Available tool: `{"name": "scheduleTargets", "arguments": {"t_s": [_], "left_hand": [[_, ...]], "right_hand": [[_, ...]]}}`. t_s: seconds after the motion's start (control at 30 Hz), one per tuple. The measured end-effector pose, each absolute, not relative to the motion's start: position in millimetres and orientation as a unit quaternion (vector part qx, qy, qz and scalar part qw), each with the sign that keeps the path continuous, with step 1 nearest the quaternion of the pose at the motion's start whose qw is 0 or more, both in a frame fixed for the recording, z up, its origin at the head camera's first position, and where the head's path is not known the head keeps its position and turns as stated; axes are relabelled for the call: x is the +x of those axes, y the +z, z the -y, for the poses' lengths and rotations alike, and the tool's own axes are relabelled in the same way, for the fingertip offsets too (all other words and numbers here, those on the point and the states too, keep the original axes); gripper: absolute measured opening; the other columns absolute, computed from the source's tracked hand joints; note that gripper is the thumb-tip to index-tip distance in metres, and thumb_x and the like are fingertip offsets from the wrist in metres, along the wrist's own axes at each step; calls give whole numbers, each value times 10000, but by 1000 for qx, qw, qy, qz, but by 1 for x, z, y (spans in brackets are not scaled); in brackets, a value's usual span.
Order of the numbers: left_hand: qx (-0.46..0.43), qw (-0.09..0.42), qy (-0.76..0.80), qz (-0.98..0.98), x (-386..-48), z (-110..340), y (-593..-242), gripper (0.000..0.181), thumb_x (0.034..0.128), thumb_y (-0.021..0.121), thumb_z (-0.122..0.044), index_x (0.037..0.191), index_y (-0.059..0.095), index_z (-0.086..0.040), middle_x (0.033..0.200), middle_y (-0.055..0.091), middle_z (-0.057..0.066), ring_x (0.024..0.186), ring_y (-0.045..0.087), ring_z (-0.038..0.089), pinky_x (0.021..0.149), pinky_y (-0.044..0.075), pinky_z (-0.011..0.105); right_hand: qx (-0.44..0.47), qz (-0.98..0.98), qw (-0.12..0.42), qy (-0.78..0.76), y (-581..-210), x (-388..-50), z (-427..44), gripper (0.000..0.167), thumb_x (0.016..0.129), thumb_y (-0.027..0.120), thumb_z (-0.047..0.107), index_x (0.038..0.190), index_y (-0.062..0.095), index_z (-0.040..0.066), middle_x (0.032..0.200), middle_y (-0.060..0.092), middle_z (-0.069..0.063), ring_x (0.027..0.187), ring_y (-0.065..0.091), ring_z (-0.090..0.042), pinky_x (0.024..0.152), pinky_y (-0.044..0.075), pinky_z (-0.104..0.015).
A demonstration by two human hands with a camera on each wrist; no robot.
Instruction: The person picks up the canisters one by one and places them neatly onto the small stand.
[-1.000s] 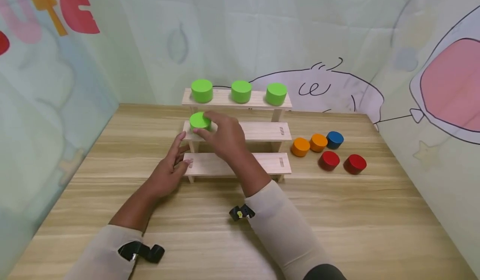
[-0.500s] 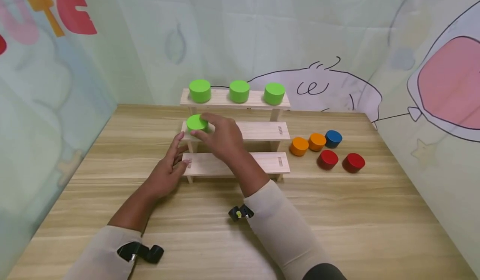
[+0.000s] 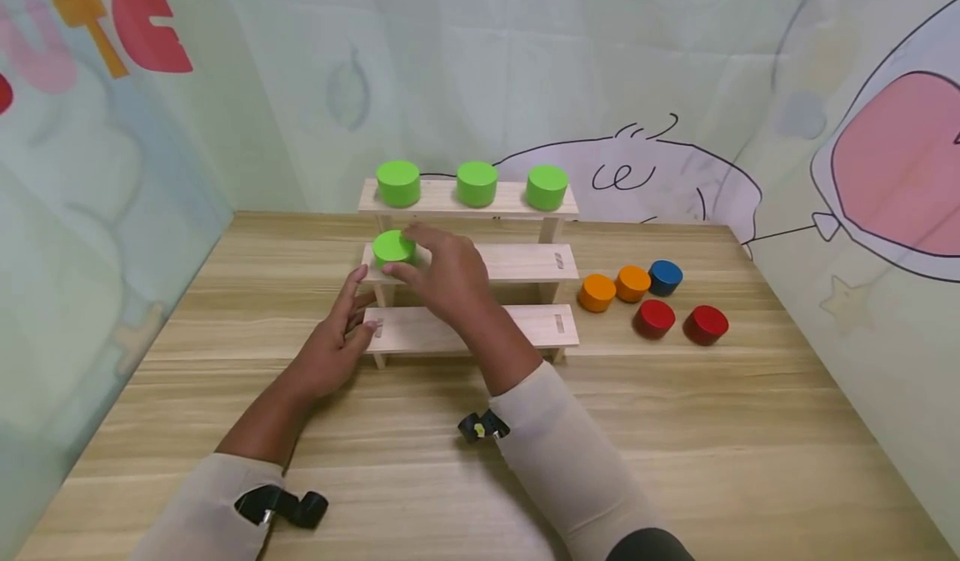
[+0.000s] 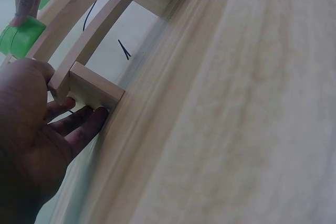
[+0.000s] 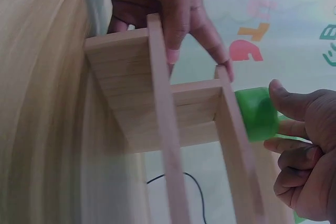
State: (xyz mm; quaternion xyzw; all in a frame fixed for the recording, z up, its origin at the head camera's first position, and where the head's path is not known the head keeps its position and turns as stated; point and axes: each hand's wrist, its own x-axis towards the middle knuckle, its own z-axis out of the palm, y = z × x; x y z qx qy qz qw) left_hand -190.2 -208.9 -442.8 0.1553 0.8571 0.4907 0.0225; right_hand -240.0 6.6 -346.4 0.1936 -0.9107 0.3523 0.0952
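Observation:
In the head view, a three-tier pale wooden stand (image 3: 472, 328) stands upright on the table. My right hand (image 3: 448, 276) pinches a green round block (image 3: 393, 247) between thumb and fingers at the middle tier's left end. The right wrist view shows that green block (image 5: 256, 114) against the tier, thumb on its near side. My left hand (image 3: 335, 346) holds the stand's left end. Its thumb lies at the bottom tier, and its index finger reaches up to the middle one. In the left wrist view, other fingers (image 4: 86, 127) bend against the stand's side panel (image 4: 97, 90).
Three green blocks (image 3: 476, 184) sit spaced along the top tier. On the table, right of the stand, are two orange blocks (image 3: 597, 293), a blue block (image 3: 665, 277) and two red blocks (image 3: 705, 325). A printed cloth backdrop (image 3: 300, 86) borders the table.
The green block in my right hand has come down slightly and a little left at the middle tier. My left hand keeps its place on the stand. The view has shifted slightly.

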Motion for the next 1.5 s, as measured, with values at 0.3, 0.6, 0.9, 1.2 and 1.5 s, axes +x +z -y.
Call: {"name": "scheduleTargets", "arguments": {"t_s": [0.3,0.6,0.9,1.2,1.5], "left_hand": [[158,21,491,-857,-190,208,-443,829,1164,469,-136,1764,-47,-383,1716,359,344,1502,497,573,1221,398,731],[157,18,489,-858,-190,207,-443,837,1158,481,-132,1764,-37,-383,1711,375,338,1507,489,577,1225,393,729],[158,9,487,-859,-192,209,-445,846,1152,478,-112,1766,-42,-374,1707,385,333,1503,499,567,1216,419,697],[158,11,486,-860,-192,208,-446,854,1149,488,-118,1767,-45,-369,1704,391,332,1513,494,556,1217,420,680],[159,15,487,-859,-192,208,-446,838,1148,478,-115,1773,-44,-311,1699,389,340,1511,497,555,1199,436,677]], "right_hand": [[212,901,102,365,-331,-225,-21,597,933,879,369,1470,714,167,1555,663,-56,1479,618,-255,1198,531,-449],[252,896,130,340,-330,-208,-51,562,961,862,350,1461,720,138,1573,647,-103,1470,625,-307,1198,532,-482],[301,879,212,302,-335,-195,-96,500,948,869,334,1379,772,100,1504,706,-93,1343,724,-303,1106,600,-463],[305,863,225,335,-347,-187,-155,436,936,888,224,1324,791,49,1476,725,-95,671,617,-114,664,539,-237],[321,832,223,393,-374,-182,-216,429,892,882,23,1312,797,43,1460,723,-163,522,275,-20,485,271,-199]]}}
